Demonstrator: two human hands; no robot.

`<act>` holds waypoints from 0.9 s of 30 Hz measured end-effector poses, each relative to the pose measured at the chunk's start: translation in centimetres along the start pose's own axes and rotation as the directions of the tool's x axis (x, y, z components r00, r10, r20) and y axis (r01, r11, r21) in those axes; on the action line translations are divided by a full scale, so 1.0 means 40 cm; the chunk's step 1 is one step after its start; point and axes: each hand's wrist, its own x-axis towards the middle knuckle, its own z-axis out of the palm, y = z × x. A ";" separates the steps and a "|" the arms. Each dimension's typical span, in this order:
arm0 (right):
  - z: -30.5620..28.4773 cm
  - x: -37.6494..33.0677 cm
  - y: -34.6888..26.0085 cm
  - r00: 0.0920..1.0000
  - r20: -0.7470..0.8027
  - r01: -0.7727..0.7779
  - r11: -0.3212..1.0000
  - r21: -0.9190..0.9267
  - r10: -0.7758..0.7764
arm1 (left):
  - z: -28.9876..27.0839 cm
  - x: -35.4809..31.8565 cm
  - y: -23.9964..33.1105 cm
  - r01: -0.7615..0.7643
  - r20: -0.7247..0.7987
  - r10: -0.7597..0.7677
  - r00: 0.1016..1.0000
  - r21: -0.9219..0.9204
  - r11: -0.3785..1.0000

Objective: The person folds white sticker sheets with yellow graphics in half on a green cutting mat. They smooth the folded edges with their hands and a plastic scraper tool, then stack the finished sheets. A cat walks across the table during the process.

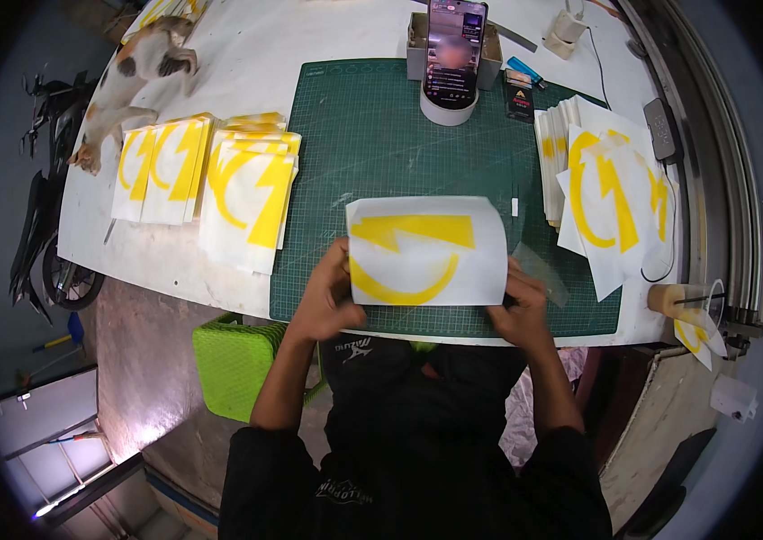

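Green mat (359, 135) beneath yellow-marked sheet (426, 254), its edges in a pinch: left grip (320, 299), nine o'clock; right grip (523, 310), four.

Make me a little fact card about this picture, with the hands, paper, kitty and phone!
Left hand: touching the left edge of the white sheet
Right hand: gripping its right edge
Sheet's shape: yellow
Under the hands: green mat on the white table
More paper: stacks at left, pile at right
Phone: upright, screen lit
Cat: on the table, far left, patchy
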 end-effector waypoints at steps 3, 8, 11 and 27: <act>-0.030 0.002 0.014 0.995 0.097 0.041 0.994 -0.104 -0.031 | -0.005 -0.016 0.004 -0.107 0.137 0.039 0.990 0.536 0.837; -0.015 0.008 0.014 0.995 0.097 -0.024 0.992 -0.124 0.036 | -0.022 -0.049 -0.082 -0.063 -0.034 0.108 0.994 0.627 0.777; 0.004 0.030 0.013 0.979 -0.033 -0.204 0.971 -0.129 0.201 | 0.009 -0.016 -0.073 0.023 -0.216 0.105 0.971 0.517 0.856; 0.089 0.067 0.033 0.930 -0.307 -0.265 0.948 -0.177 0.203 | 0.064 0.051 -0.075 -0.017 -0.227 0.581 0.782 0.923 0.384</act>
